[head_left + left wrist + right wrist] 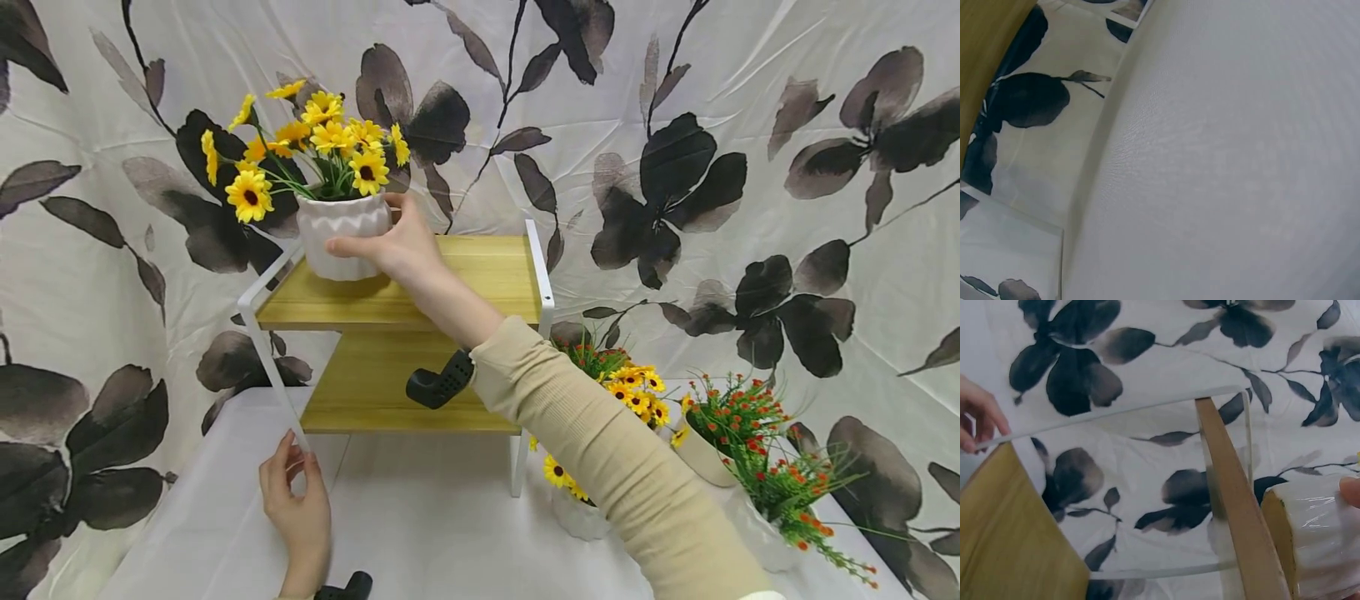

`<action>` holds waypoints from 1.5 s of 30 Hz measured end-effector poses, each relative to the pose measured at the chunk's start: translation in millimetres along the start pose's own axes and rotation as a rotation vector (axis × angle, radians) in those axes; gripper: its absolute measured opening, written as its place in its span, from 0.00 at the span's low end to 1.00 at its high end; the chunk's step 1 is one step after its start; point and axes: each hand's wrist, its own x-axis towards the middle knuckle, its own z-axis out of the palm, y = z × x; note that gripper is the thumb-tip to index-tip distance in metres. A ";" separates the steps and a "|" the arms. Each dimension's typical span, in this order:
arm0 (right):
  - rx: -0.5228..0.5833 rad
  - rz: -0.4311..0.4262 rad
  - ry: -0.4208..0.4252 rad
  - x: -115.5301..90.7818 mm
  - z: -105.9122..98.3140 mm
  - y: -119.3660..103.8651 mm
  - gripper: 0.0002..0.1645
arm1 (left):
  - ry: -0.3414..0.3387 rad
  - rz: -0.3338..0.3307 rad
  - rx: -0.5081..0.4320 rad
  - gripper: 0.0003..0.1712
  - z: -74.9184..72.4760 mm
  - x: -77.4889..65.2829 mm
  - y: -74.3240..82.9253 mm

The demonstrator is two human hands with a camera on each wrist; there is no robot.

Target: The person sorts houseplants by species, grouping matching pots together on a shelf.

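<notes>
My right hand point(405, 246) grips a white ribbed flower pot point(341, 237) from its right side, thumb across the front. Yellow artificial daisies point(330, 142) stand in it and lean out to the left. The pot is at the left end of the top board point(472, 275) of a two-tier shelf; its base is close over the wood in the right wrist view, where the pot point(1322, 531) appears on its side. Lower down, my left hand point(297, 508) pinches the shelf's white metal leg point(273, 375) between thumb and fingers. In the left wrist view neither hand shows.
The lower board point(405, 383) lies beneath the top one. Right of the shelf, partly behind my right sleeve, several potted flowers stand on the white-covered table point(420, 533), among them a red-flowered plant point(787, 475) and yellow daisies point(637, 392). A floral cloth point(675, 200) hangs behind.
</notes>
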 end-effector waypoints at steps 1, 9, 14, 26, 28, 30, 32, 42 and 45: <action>0.003 0.005 0.004 1.0 1.4 0.6 0.55 | -0.001 -0.001 0.001 0.26 0.0 -0.4 -0.2; -0.023 0.020 -0.003 5.8 10.4 7.0 0.54 | 0.001 -0.001 0.004 0.26 -0.6 -0.2 -0.6; -0.058 0.037 0.011 8.5 12.0 9.5 0.54 | -0.004 -0.006 0.002 0.27 -0.3 -0.7 -1.6; -0.083 0.041 0.010 10.6 19.5 8.0 0.54 | 0.025 0.006 -0.023 0.26 0.6 -0.5 -2.1; -0.093 0.036 0.012 10.5 21.3 7.9 0.54 | 0.028 0.003 -0.030 0.26 0.7 -0.8 -1.8; -0.103 0.027 0.017 10.6 23.3 7.8 0.54 | 0.029 0.003 -0.028 0.26 0.8 -0.6 -1.5; -0.115 0.020 0.024 11.1 24.7 7.9 0.53 | 0.026 -0.002 -0.023 0.26 0.8 -0.4 -0.7; -0.135 0.011 0.007 11.2 26.6 7.8 0.56 | 0.012 -0.029 -0.027 0.26 -0.2 -0.4 2.5; -0.130 0.011 -0.013 10.8 25.6 7.4 0.57 | 0.017 -0.023 -0.030 0.26 0.1 -0.4 1.9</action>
